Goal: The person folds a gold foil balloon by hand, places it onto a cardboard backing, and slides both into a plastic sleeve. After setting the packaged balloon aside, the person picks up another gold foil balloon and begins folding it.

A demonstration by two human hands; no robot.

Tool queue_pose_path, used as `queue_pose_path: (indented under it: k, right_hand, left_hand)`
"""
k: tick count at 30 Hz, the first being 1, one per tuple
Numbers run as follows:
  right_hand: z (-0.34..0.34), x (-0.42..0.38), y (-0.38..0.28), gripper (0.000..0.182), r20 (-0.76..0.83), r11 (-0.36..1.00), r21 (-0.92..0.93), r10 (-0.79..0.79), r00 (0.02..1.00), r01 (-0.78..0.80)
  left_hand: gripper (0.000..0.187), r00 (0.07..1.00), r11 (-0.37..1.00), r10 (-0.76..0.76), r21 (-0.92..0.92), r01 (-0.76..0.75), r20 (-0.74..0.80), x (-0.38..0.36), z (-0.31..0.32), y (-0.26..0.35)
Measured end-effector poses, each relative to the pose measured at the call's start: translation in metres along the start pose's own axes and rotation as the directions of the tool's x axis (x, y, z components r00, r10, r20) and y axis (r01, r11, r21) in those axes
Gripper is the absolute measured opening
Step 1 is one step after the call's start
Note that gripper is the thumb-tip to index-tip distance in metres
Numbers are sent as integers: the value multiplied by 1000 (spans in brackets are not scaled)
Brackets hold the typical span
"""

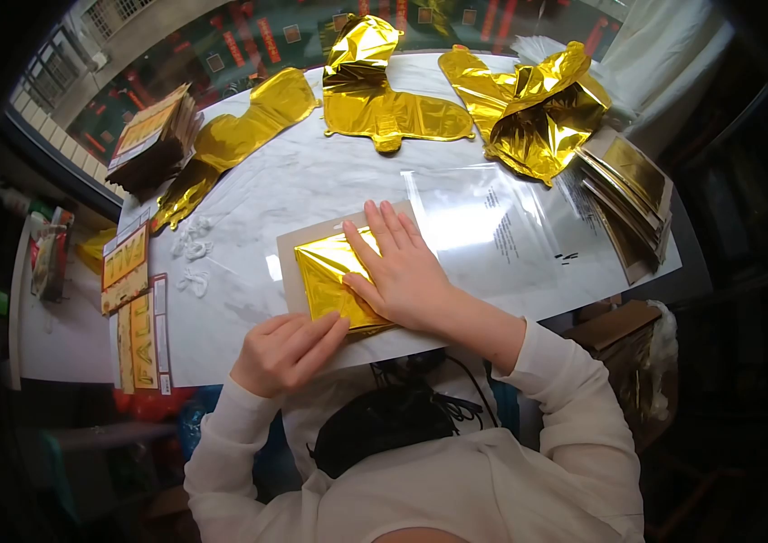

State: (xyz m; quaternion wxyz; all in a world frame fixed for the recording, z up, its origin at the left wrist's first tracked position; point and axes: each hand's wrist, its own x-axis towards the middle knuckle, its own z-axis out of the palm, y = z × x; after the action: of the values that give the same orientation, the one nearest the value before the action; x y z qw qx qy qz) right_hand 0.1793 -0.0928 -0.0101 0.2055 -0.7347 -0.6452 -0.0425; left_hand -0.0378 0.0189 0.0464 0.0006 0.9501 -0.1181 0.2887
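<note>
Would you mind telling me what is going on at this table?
A person is working on a folded piece of gold foil, laid over a card on the table. The right-hand grip is open, pressed flat across the foil. The left-hand grip has its fingertips at the foil's near edge; whether they pinch it is hard to tell. More foil pieces lie along the far side, and a clear sheet lies to the right.

one head-worn camera looks forward and down, close over the table (361,172).
</note>
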Motion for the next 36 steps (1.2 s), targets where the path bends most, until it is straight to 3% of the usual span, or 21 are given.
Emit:
queue_pose_path:
  k: [5,11,14,19,23,26,32,34,36]
  right_hand:
    - [0,0,0,71,-2,1000,2,0,1000,0]
    - [-1,0,0,71,9,1000,-1,3,1000,-3]
    - [-1,0,0,71,9,1000,3,3,1000,-3]
    - [-1,0,-1,71,6,1000,-2,3,1000,-3]
    - [0,0,0,71,11,1000,-6,-2,1000,2]
    - [0,0,0,71,8,1000,-6,-2,1000,2]
    - [-2,0,0,72,20,1000,-5,4,1000,-4]
    - [-1,0,0,72,23,1000,-6,0,1000,0]
    - [-1,0,1,72,23,1000,5,3,1000,-3]
  left_hand:
    - [38,999,999,17,48,-18,32,-11,6,2]
    - [35,999,999,-2,-53,5,49,-8,5,-1]
    - [31,996,986,-85,-140,88,33,-9,1,-3]
    - [30,997,999,40,7,-41,73,-14,-1,-6]
    - [29,998,999,36,29,-38,47,-14,3,-7]
    - [34,999,999,-8,-39,9,43,-13,3,-6]
    - [21,991,985,-124,-117,129,45,-16,6,-7]
    - [21,966,919,-241,-299,257,93,-19,9,-11]
    - [21,968,913,-233,-322,251,94,-20,10,-14]
